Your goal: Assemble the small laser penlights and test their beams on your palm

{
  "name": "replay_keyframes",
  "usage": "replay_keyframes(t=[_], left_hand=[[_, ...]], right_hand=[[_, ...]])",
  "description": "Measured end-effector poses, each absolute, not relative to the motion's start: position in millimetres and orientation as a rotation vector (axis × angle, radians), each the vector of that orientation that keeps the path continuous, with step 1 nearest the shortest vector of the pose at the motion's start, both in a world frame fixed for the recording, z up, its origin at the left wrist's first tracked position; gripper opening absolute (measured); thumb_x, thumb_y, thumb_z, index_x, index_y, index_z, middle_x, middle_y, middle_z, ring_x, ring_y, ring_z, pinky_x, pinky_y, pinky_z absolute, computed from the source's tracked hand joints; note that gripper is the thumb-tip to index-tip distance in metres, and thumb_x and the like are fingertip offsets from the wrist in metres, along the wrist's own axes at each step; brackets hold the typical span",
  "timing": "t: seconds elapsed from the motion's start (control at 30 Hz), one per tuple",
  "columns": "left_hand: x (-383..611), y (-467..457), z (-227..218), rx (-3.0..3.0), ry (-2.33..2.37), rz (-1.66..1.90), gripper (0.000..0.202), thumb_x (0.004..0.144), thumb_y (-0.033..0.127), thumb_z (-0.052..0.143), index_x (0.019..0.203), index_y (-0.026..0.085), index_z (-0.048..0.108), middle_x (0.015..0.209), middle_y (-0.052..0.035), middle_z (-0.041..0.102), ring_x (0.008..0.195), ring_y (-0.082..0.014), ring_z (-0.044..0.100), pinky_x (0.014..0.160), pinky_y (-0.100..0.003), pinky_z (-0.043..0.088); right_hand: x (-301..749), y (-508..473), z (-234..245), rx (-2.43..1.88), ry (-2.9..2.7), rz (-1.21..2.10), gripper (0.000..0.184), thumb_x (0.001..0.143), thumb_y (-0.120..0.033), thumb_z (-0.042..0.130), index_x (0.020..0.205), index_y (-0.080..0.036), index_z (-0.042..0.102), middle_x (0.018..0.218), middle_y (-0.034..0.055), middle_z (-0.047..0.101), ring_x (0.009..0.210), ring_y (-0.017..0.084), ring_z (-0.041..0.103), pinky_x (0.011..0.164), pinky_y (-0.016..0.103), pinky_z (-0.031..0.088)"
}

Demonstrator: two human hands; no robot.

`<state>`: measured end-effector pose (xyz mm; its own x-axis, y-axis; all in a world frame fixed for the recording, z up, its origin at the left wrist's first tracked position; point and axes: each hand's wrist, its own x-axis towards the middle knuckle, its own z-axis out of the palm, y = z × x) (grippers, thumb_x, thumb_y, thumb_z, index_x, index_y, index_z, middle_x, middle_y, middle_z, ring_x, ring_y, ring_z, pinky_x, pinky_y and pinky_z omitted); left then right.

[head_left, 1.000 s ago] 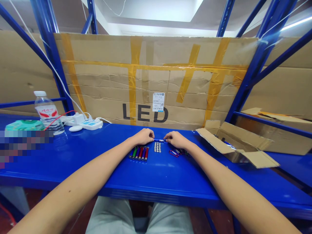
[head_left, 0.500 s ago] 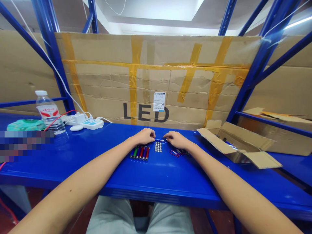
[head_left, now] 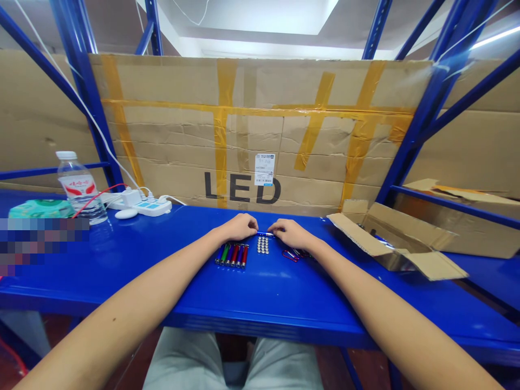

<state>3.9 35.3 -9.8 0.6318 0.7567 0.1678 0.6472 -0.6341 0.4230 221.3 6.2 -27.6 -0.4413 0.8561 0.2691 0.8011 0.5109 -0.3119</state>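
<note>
A slim blue penlight with a silvery end lies crosswise between my hands, just above the table. My left hand is closed, its fingertips pinching the left end. At the silvery right end, my right hand has its thumb and fingers closed on the tube. Directly below the penlight, small silver button cells stand in neat rows. Several red, green, blue and purple penlights lie side by side beneath my left wrist. Metallic-coloured carabiner clips are partly hidden under my right wrist.
An open cardboard box with small parts inside sits at the right. A water bottle, a white power strip and a green soft pack stand at the left. A tall cardboard sheet walls the back of the blue table.
My right hand's fingers have come slightly left and closed in on the penlight's silvery end. My left hand keeps its pinch. The view has shifted a little.
</note>
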Motion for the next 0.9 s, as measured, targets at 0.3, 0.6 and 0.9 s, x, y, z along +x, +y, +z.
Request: replay_keyframes(t=[0.3, 0.6, 0.9], left_hand=[[4, 35, -10, 2.496, 1.125, 0.499, 0.018, 0.074, 0.022, 0.061, 0.088, 0.016, 0.071, 0.089, -0.0042, 0.073, 0.082, -0.0173, 0.065, 0.072, -0.025, 0.045], [2, 34, -6, 2.501, 1.173, 0.514, 0.021, 0.075, 0.025, 0.059, 0.09, 0.016, 0.07, 0.092, -0.0058, 0.073, 0.083, -0.0176, 0.064, 0.072, -0.025, 0.045], [-30, 25, 22, 2.452, 0.927, 0.217, 0.019, 0.069, 0.026, 0.063, 0.081, 0.017, 0.074, 0.083, -0.0018, 0.073, 0.077, -0.0144, 0.063, 0.071, -0.022, 0.045]], right_hand=[[221, 4, -25, -1.373, -2.351, 0.21, 0.031, 0.087, -0.015, 0.049, 0.105, -0.019, 0.073, 0.112, 0.0078, 0.07, 0.103, 0.021, 0.063, 0.093, 0.031, 0.046], [218, 2, -24, -1.387, -2.334, 0.19, 0.028, 0.088, -0.014, 0.05, 0.104, -0.018, 0.072, 0.11, 0.0092, 0.069, 0.101, 0.021, 0.063, 0.092, 0.031, 0.045], [194, -34, -3, -1.061, -2.319, 0.123, 0.02, 0.085, -0.011, 0.054, 0.086, -0.016, 0.073, 0.087, 0.0061, 0.07, 0.082, 0.016, 0.061, 0.079, 0.029, 0.045]])
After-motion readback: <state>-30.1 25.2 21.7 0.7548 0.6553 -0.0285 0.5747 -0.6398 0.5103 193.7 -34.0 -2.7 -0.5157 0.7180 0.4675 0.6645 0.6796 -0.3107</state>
